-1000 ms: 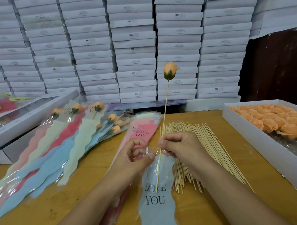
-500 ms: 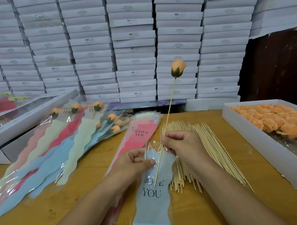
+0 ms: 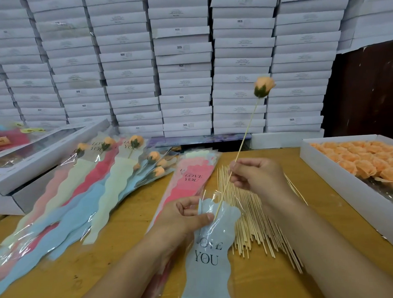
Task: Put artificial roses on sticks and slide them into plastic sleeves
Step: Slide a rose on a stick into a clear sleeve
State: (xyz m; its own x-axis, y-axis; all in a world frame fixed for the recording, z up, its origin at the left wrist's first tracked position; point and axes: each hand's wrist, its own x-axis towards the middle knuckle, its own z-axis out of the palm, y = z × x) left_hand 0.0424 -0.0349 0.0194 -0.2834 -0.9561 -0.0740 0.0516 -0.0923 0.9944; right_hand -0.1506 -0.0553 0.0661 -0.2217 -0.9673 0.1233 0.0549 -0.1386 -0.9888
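Observation:
My right hand [image 3: 256, 176] pinches a thin wooden stick [image 3: 244, 142] that carries an orange artificial rose [image 3: 264, 86] at its top, leaning up and to the right. The stick's lower tip sits at the mouth of a pale blue plastic sleeve [image 3: 211, 253] printed "LOVE YOU". My left hand [image 3: 184, 218] pinches the sleeve's top edge, thumb by the stick tip. The sleeve lies on the wooden table [image 3: 262, 284] over a stack of sleeves.
A heap of bare sticks [image 3: 251, 225] lies under my right hand. A white box of orange rose heads [image 3: 374, 162] is at the right. Finished sleeved roses [image 3: 85, 188] fan out at the left beside a flat windowed box [image 3: 35, 154]. Stacked white boxes [image 3: 183, 64] fill the back.
The rose and stick have tilted further to the right. The stick tip has come to the sleeve's opening, and my left hand has shifted its pinch on the sleeve's top.

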